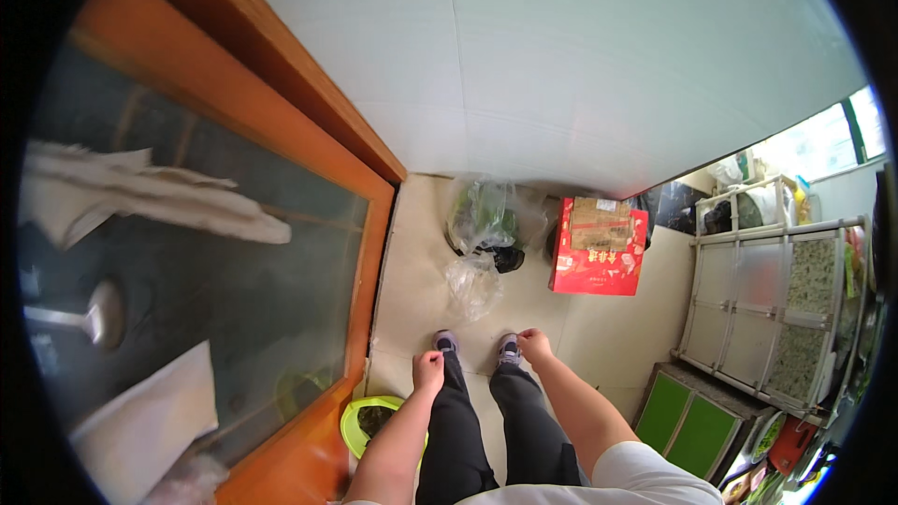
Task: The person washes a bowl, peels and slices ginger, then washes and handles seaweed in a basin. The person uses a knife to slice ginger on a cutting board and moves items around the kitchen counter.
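Note:
My left hand [428, 370] hangs over my left leg with its fingers curled in, and nothing shows in it. Close to that forearm stands a lime-green bin [349, 423] with dark contents, partly covered by the arm. Over my right shoe [508, 356] is my right hand [534, 345], also curled, with no object visible in it. Ahead on the tiled floor lie a clear plastic bag [471, 287] and, behind it, another clear bag with green contents [484, 214]. A small black plastic bag [508, 259] lies between them. To their right sits a red cardboard box [596, 273] with printed writing and brown tape.
A wooden-framed glass door [319, 280] fills the left, with cloths [161, 200] and a metal ladle [106, 314] in front of it or reflected; I cannot tell which. A pale wall panel [533, 70] rises ahead. Green-doored cabinets [691, 424] and a rack [754, 294] line the right.

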Motion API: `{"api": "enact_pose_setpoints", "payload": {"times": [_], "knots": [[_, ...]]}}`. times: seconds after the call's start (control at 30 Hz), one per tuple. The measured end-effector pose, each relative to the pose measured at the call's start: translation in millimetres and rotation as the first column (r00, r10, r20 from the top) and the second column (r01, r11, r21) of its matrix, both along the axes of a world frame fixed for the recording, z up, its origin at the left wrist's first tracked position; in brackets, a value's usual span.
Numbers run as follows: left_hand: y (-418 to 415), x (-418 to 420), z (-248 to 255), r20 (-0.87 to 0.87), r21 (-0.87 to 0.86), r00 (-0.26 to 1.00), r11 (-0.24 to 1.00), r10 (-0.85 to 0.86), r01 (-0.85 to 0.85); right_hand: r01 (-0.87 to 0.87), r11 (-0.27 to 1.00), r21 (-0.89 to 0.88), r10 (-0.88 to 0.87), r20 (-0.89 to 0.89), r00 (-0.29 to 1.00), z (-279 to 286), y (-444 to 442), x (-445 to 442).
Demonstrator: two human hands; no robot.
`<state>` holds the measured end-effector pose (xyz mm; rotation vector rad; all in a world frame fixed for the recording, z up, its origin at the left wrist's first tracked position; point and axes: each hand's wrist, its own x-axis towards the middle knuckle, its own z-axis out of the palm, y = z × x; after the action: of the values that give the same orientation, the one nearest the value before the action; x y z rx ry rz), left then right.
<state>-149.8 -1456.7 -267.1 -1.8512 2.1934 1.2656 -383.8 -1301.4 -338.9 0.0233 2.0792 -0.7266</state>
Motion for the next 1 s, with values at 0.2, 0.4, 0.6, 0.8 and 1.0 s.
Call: {"api": "enact_pose_setpoints", "payload": {"times": [0.2,0.4,0.6,0.8,1.0], "knots": [[-94,-76,-127,0.228,0.085,0.93,0.958,-0.287,0.275,0.606,0.795,0.024,-0.584,0.298,0.755,-168,-46,44],[-155,-133,-259,0.239,0.125,0.829,0.863,-0.505,0.49,0.609,0.772,0.181,-0.618,0.435,0.654,-267,-99,62],[-164,-148,-344,0.301,0.159,0.727,0.784,-0.618,0.6,0.762,0.635,0.125,-0.666,0.59,0.457,-333,-108,47],[-86,-134,-278,0.125,0.122,0.79,0.8,-0.6,0.588,0.645,0.732,-0.218,-0.481,0.505,0.717,-248,-126,38],[-35,-83,-216,-0.032,-0.128,0.99,0.983,-0.139,0.134,-0.266,0.906,-0.329,0.303,0.068,0.95,-79,-152,38]]}}
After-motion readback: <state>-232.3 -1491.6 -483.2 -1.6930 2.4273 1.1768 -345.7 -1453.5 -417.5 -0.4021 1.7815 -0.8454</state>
